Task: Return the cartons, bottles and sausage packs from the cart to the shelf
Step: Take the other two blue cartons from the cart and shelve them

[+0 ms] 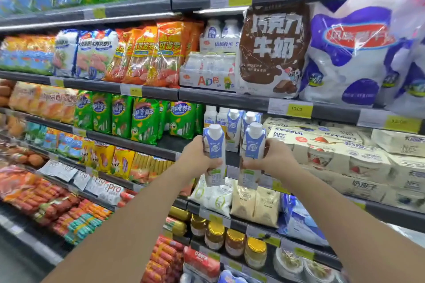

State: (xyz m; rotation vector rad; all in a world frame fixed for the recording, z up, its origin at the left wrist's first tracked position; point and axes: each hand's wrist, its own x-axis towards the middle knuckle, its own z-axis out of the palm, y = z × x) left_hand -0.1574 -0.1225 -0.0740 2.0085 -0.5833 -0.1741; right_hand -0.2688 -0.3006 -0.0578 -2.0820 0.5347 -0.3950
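Observation:
My left hand [199,156] grips a white-and-blue capped carton [214,145] upright. A second matching carton [253,142] is held upright in my right hand [273,158]. Both cartons hover just in front of the third shelf [165,154], side by side. Behind them on that shelf stand more of the same cartons [234,124] and white bottles [210,117]. Green sausage packs [145,117] fill the shelf to the left. The cart is out of view.
Cream multipack boxes [333,151] stack to the right of the cartons. Large milk bags [273,50] sit one shelf up. Jars [234,241] and red sausage packs [46,202] line the lower shelves. Yellow price tags [299,110] mark the shelf edges.

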